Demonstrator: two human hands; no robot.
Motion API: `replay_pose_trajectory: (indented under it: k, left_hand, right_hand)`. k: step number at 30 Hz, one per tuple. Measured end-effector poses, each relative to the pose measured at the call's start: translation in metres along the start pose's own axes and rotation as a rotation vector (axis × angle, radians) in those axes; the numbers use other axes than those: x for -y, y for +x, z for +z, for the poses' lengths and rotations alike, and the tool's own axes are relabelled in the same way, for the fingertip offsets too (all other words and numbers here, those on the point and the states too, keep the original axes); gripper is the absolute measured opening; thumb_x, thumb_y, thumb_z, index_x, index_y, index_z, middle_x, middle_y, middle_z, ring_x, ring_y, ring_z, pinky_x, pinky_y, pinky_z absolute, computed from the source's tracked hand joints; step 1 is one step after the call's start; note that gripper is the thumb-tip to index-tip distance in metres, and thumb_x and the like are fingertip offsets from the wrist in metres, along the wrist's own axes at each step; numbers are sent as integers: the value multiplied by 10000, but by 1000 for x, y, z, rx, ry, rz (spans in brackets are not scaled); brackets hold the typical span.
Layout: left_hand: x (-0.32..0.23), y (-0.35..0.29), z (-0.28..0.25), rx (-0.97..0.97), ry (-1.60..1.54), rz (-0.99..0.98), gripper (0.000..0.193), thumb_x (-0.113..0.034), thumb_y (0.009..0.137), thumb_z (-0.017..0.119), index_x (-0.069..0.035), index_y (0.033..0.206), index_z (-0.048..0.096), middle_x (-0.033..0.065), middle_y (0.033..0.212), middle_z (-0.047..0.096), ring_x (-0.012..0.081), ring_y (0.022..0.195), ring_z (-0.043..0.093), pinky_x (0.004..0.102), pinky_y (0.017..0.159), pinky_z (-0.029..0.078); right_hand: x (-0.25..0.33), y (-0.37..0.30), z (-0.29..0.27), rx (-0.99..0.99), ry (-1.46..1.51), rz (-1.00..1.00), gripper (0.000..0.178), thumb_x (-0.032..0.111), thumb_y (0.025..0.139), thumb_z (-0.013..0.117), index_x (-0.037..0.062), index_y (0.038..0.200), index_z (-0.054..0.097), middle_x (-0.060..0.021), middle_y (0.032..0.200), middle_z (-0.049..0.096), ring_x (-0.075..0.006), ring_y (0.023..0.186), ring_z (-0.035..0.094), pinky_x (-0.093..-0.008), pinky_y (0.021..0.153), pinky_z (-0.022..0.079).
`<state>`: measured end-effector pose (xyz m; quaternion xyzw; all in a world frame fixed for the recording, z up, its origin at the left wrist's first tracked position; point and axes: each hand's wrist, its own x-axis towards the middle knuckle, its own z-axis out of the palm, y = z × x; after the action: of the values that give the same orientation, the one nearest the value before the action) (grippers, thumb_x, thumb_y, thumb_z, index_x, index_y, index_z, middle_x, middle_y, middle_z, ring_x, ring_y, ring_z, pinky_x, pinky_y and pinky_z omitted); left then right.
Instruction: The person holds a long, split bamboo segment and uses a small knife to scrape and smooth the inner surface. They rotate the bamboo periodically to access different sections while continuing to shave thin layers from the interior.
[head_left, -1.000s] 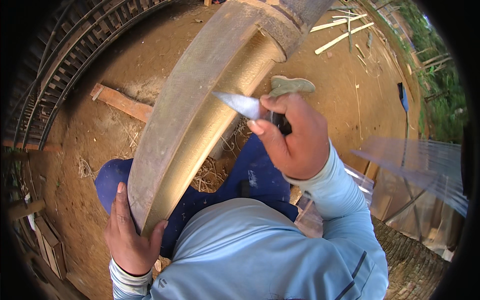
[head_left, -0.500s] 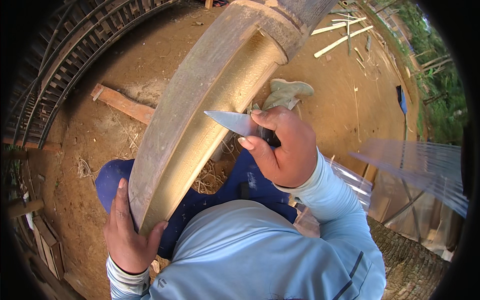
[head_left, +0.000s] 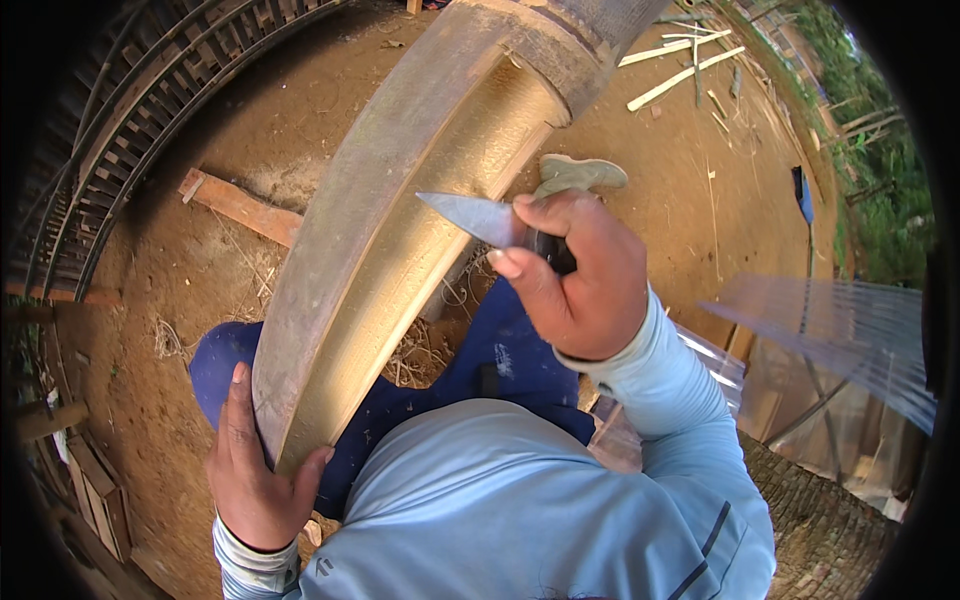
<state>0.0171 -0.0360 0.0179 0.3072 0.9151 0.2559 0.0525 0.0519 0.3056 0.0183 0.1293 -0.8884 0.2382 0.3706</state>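
A thick grey-brown bamboo pole (head_left: 335, 220), cut open along its length, slants from the top centre to my lap. Its pale, golden hollow (head_left: 385, 285) faces up and right, below a node ring near the top. My left hand (head_left: 260, 470) clasps the pole's near end, fingers along the left side and thumb on the right edge. In my right hand (head_left: 590, 270) is a knife (head_left: 470, 217), pinched between thumb and fingers. The pointed blade points left over the hollow; whether it touches the bamboo I cannot tell. Most of the handle is hidden in my grip.
A slatted wooden structure (head_left: 170, 110) curves along the upper left. On the dirt floor lie a reddish board (head_left: 240, 210), a boot-like shape (head_left: 580, 172) and pale split strips (head_left: 685, 78). Clear corrugated sheets (head_left: 830, 330) stand at right, near a rough trunk (head_left: 820, 520).
My right hand and the knife have shifted slightly up and right, the blade tilting more downward toward the handle. The bamboo has moved slightly left; my left hand stays on its end.
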Motion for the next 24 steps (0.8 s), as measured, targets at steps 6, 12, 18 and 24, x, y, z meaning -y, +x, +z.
replay_pose_trajectory:
  k: [6, 12, 18, 24]
  left_hand:
    - [0, 4, -2, 1, 4, 7, 1129, -6, 559, 835, 27, 1523, 248, 285, 1326, 560, 428, 1168, 611, 427, 1006, 473]
    - [3, 2, 1, -21, 11, 14, 1133, -4, 556, 839, 28, 1522, 247, 288, 1305, 574, 425, 1171, 611, 427, 1012, 468]
    - [4, -2, 0, -4, 5, 6, 1141, -28, 556, 859, 40, 1516, 247, 290, 1318, 560, 437, 1150, 615, 434, 980, 487]
    - [7, 3, 1, -23, -8, 45, 1134, -86, 554, 893, 77, 1491, 276, 297, 1346, 537, 448, 1095, 633, 439, 919, 518]
  right_hand:
    - [2, -3, 7, -68, 6, 29, 283, 188, 854, 755, -15, 996, 617, -154, 788, 626, -305, 651, 645, -359, 559, 513]
    - [-4, 2, 1, -59, -31, 57, 281, 246, 881, 740, 7, 972, 623, -141, 786, 632, -289, 649, 651, -350, 546, 513]
    - [-4, 6, -1, -85, -5, 226, 307, 241, 860, 760, 0, 976, 608, -133, 812, 649, -296, 640, 641, -364, 564, 517]
    - [5, 3, 5, 53, 39, 25, 324, 126, 837, 760, -32, 1057, 584, -173, 829, 634, -282, 664, 640, -342, 614, 512]
